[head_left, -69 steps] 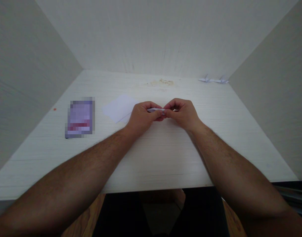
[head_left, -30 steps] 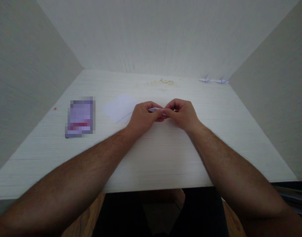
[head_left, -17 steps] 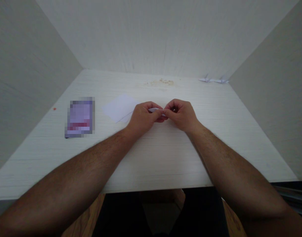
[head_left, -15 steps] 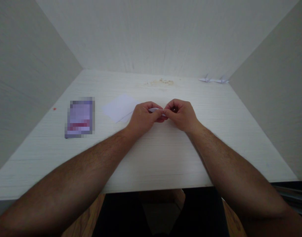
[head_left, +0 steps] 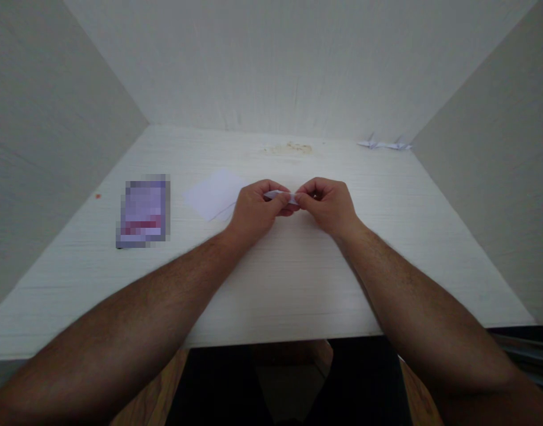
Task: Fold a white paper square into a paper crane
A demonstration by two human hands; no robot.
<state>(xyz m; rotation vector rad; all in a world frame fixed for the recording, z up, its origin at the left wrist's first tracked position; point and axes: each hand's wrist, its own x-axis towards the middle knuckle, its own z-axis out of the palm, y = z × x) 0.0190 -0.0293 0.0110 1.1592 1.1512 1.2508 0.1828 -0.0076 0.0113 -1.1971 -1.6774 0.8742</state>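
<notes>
A small white piece of folded paper (head_left: 275,193) is held over the middle of the table. My left hand (head_left: 260,207) pinches it between thumb and fingers, its pointed left end lying across the palm side. At the paper's right end, my right hand (head_left: 328,204) grips it with thumb and forefinger. The fingertips of both hands nearly meet, and they hide part of the folds. Just left of my left hand, flat white paper sheets (head_left: 215,192) rest on the table, partly covered by the hand.
A blurred purple rectangular object (head_left: 143,210) lies on the white table (head_left: 280,284) at the left, near a tiny red speck (head_left: 98,196). Folded white paper figures (head_left: 384,144) stand at the back right corner. Walls enclose the table's back and sides. A brownish stain (head_left: 298,148) marks the back.
My left hand has shifted slightly left and up along the folded paper. More of the paper now shows between the two hands. The right hand has barely moved.
</notes>
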